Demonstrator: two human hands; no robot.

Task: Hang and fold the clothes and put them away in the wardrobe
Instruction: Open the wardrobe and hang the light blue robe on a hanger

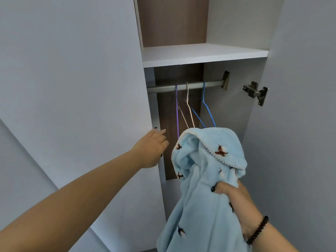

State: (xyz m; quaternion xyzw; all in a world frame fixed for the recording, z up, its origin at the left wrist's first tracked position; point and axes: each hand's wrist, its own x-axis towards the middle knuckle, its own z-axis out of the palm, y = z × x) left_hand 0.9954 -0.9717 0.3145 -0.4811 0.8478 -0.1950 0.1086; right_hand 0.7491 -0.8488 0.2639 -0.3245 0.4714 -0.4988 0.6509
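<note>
Left hand [153, 145] empty, fingers extended, nearest purple hanger [176, 113] up-right; right hand [231, 192] gripping blue garment [200, 188].

I see the right hand [231, 194] gripping a bunched light-blue fleece garment [203, 179], raised in front of the open wardrobe [227, 106]. Left hand [151, 149] reaches in, fingers extended, beside the purple hanger [177, 113]. White hanger [189, 106] and blue hanger [206, 106] also on the rail [163, 87]. Shelf [200, 54] above. Beaded bracelet [257, 230] on right wrist.
</note>
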